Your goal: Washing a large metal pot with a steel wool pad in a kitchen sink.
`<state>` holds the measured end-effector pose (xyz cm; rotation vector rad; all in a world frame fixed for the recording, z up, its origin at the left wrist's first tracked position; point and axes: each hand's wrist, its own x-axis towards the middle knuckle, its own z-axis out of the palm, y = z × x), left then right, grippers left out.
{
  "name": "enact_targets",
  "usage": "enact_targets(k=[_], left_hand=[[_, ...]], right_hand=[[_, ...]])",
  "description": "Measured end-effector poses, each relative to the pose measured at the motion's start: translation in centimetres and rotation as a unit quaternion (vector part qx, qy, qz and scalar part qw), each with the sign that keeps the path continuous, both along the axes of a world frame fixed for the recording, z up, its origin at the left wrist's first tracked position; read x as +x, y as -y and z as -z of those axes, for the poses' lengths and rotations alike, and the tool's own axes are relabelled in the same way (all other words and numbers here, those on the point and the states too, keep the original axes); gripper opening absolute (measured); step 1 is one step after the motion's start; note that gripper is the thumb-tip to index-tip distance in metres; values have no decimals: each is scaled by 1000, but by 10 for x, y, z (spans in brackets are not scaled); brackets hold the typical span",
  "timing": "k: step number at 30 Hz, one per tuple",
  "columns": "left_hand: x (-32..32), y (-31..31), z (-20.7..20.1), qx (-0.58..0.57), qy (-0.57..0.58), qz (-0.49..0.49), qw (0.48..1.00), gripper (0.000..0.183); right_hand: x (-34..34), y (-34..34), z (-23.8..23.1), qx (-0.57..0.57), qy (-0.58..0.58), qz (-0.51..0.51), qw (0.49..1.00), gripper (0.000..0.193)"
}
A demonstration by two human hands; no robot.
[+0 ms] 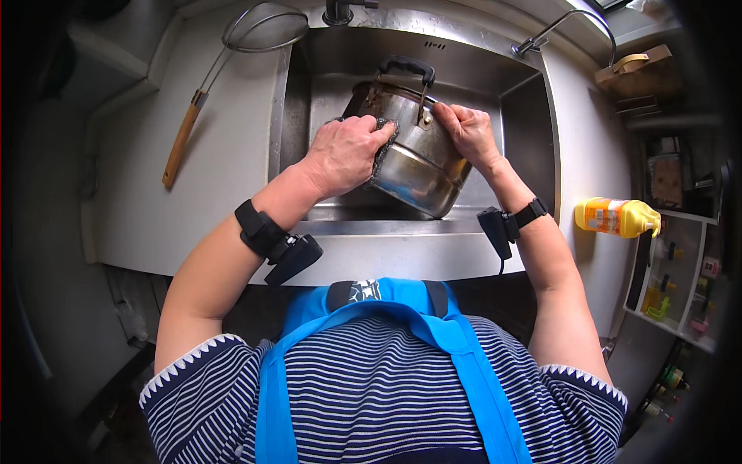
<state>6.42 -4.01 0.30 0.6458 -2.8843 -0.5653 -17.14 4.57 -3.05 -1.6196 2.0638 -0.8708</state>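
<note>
The left hand (344, 148) presses a dark mesh scourer (382, 160) to the pot's side, fingers bunched over it. The steel pot (421, 172) leans in the sink (530, 131), scrubbing apparently part-done: lower wall shiny, brown stains left higher up. The right hand (470, 136) pinches its edge beside the black handle (410, 68).

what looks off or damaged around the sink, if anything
The metal pot in the sink is tilted, and brownish stains on its wall make it look dirty. The left hand holds a dark scouring pad against it; the right hand holds it. I see no spill.
</note>
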Motion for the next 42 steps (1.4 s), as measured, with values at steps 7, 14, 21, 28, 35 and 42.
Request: enact_targets(k=[7, 14, 21, 28, 35, 42], left_hand=[[-30, 12, -6, -21, -11, -4, 1000, 37], [-5, 5, -1, -3, -18, 4, 1000, 40], [-33, 19, -6, -36, -11, -1, 999, 43], [-30, 14, -3, -33, -30, -30, 999, 37], [-12, 0, -7, 11, -55, -32, 998, 34], [3, 2, -14, 128, -114, -81, 982, 27]], right_hand=[[4, 2, -3, 4, 21, -2, 1000, 35], [3, 2, -3, -16, 9, 1, 1000, 42], [3, 2, -2, -1, 43, 4, 999, 42], [6, 11, -3, 2, 15, 9, 1000, 45], [0, 10, -4, 11, 86, -24, 996, 43], [-15, -7, -23, 66, 228, -75, 968, 34]])
